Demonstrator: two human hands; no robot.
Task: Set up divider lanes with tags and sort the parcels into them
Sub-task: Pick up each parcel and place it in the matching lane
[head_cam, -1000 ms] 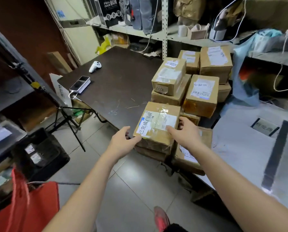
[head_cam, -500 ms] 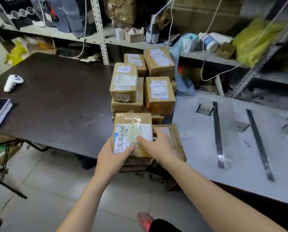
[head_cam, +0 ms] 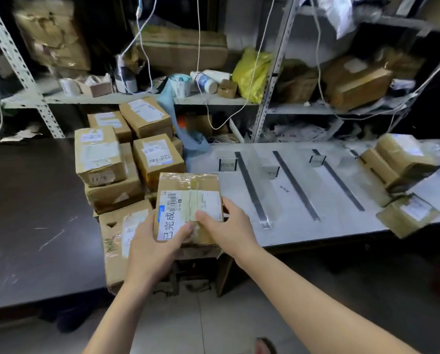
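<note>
Head view, left hand and right hand grip pinching parcel, long axis pointing away from person

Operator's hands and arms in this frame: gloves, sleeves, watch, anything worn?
Nothing worn that shows. The left hand and right hand are bare: no gloves, and no rings on the fingers in view. Both forearms are bare to the frame edge, with no sleeves, watch, wristband or cables.
</note>
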